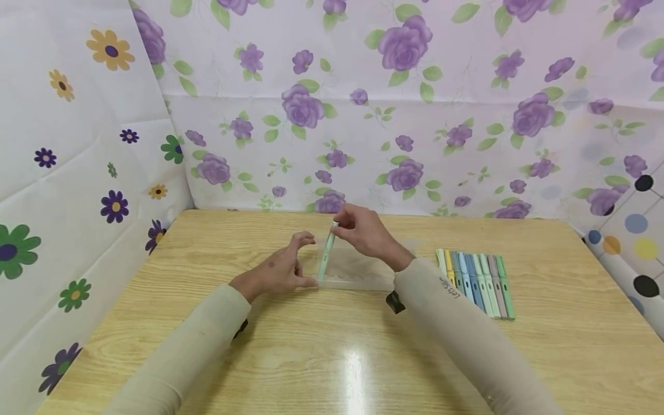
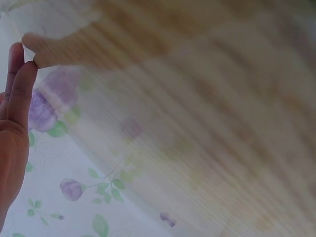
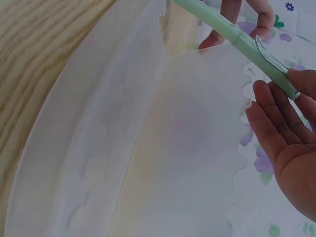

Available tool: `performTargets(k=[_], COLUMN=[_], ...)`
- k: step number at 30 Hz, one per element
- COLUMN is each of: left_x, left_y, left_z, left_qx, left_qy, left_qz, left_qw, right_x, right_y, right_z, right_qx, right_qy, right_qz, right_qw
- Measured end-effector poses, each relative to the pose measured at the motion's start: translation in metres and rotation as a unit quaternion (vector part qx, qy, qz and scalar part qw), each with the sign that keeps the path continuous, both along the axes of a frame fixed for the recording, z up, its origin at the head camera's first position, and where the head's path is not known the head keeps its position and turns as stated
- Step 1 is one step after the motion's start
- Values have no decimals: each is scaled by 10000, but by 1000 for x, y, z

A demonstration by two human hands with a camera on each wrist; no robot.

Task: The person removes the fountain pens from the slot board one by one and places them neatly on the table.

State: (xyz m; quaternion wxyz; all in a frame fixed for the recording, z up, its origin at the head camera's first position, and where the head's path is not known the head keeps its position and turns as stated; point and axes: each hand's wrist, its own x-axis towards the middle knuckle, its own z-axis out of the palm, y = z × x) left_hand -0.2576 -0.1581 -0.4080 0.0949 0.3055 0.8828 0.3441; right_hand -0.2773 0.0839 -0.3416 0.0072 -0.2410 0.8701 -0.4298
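Note:
In the head view my right hand [image 1: 365, 231] pinches the end of a mint-green pen [image 1: 327, 253] between thumb and fingertips. The pen slants down over the left end of a translucent plastic tray [image 1: 358, 283]; its metal clip shows in the right wrist view. Whether its lower tip touches the tray I cannot tell. My left hand [image 1: 280, 268] holds the tray's left end, thumb at the front corner and bent index finger at the back. Scalloped notches [image 3: 243, 128] run along one tray edge. In the left wrist view the left fingers [image 2: 20, 94] appear beside blurred translucent plastic.
To the right of the tray, several pens [image 1: 479, 285] in green, blue, yellow and grey-mauve lie side by side on the wood-grain table [image 1: 311, 351]. A flower-patterned sheet [image 1: 363, 144] stands behind the table, with another patterned sheet [image 1: 78, 202] on the left.

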Motion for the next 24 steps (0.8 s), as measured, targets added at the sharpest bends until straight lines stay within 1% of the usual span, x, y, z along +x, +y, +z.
performTargets(k=[4,9,13,20,24], left_x=[0,0,-1,-1,0], left_y=[1,2,2,0,1], left_z=[0,1,1,0,0], left_qx=[14,81,43,-25,-26], left_qy=[55,58,54,96,53], left_qz=[-34,-77,-90,-50,-45], left_qw=[10000,9999,9999,9999,10000], right_x=[-1,0,1,3,5], right_y=[8,21,31,46,56], right_z=[1,6,8,9,11], right_qx=[-32,-195,-256,-154,-127], right_qy=[69,146,134,59,31], right_qz=[-29,-172,-251,-366,-408], right_qw=[10000,9996,9993,9992,9991])
